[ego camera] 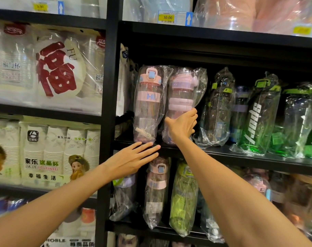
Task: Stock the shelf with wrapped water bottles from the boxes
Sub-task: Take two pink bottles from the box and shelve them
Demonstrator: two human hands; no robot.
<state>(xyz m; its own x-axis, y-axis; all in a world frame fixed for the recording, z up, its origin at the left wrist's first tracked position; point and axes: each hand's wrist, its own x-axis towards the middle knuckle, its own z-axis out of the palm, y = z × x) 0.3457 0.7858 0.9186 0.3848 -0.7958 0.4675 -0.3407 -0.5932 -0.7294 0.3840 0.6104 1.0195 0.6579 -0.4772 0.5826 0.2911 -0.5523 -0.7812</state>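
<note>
Both forearms reached up from the bottom of the head view, nearest of all, toward the black shelf (223, 154). On that board the wrapped bottles stood upright in a row, each in its own clear bag, labels facing out, which I took to be for shoppers to read them. Furthest left stood a pink bottle (148, 104) with a blue catch on its lid. Just beside it, touching bag to bag, was a second pink bottle (182, 102) with a rounded cap. Dark bottles and green bottles (258, 118) followed to the right, leaning a little.

Her right hand (182, 126) was on the lower half of the second pink bottle. Its fingers (193, 114) were curled round the right side of the bag and the thumb lay spread against the left, so the hand gripped the bottle. My guess was that she was seating it square against its neighbour and flush with the front edge. Whether the base sat fully on the board I could not tell, as the wrist hid it.

Her left hand (132, 161) lay flat, fingers (151, 149) straight and slightly apart, holding nothing. The tips met the front lip of the shelf just under the first pink bottle, perhaps to steady that one.

Below hung another row of bagged bottles; stacked paper cups (53, 148) filled the bay to the left. No boxes were in sight.
</note>
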